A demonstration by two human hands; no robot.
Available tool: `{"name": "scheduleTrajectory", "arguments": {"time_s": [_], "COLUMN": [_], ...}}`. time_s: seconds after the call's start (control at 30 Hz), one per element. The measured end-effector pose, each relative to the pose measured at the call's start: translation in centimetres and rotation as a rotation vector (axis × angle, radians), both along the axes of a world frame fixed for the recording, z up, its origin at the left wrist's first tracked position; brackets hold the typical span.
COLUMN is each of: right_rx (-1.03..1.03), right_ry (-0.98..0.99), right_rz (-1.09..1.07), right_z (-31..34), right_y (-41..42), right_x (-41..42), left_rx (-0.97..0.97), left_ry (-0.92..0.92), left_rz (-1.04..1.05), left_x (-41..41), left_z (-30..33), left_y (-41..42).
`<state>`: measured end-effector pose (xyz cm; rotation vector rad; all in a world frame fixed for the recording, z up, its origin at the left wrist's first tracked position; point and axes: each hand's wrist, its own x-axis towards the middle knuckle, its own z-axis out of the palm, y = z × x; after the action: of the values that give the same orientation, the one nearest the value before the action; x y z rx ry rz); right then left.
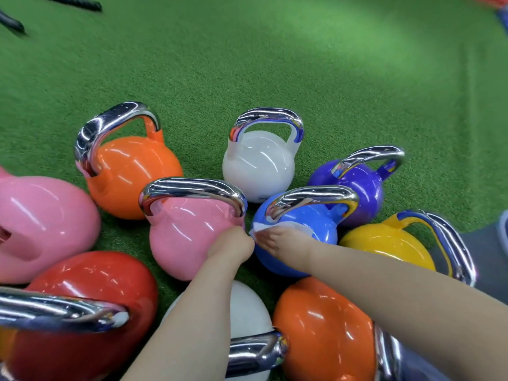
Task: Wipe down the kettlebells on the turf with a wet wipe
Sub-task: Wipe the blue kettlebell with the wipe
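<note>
Several glossy kettlebells with chrome handles stand packed together on green turf [275,64]. My right hand [283,240] presses a white wet wipe [257,229] flat against the upper side of the blue kettlebell [310,218], just below its handle. My left hand [231,244] is curled into a fist and rests against the right side of the small pink kettlebell [187,235], right beside the wipe's left end. Its fingers are hidden from me and nothing shows in it.
Around these stand an orange kettlebell [132,171], a white one [258,163], a purple one [360,185], a yellow one [384,243], a red one [82,298] and a large pink one [35,224]. Black ropes [11,23] lie far left. Turf beyond is open.
</note>
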<state>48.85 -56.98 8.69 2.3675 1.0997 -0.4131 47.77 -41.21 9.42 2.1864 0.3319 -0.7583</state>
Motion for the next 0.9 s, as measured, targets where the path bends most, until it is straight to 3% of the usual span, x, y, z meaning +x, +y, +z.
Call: {"name": "scheduleTrajectory", "arguments": {"time_s": [0.17, 0.33, 0.47, 0.6, 0.7, 0.9], "right_rx": [-0.019, 0.281, 0.588, 0.838, 1.005, 1.171], "right_ry": [0.07, 0.407, 0.433, 0.374, 0.321, 0.461], "right_rz": [0.106, -0.431, -0.699, -0.9, -1.062, -1.185], "right_z": [0.3, 3.3, 6.7, 11.0, 15.1, 24.1], "right_y": [-0.1, 0.1, -2.8, -5.5, -7.6, -11.5], "right_x": [0.0, -0.2, -2.3, -5.6, -8.2, -11.6], "left_rx": [0.056, -0.044, -0.185, -0.39, -0.637, -0.853], "left_ry": [-0.068, -0.164, -0.241, -0.288, -0.201, -0.185], "left_rz": [-0.085, -0.077, -0.073, 0.01, 0.048, -0.13], "left_x": [0.0, -0.1, -0.9, -2.7, -4.5, -7.4], "left_z": [0.8, 3.8, 7.5, 10.5, 13.1, 17.8], "left_y": [-0.3, -2.2, -4.8, -7.1, -8.8, -11.3]}}
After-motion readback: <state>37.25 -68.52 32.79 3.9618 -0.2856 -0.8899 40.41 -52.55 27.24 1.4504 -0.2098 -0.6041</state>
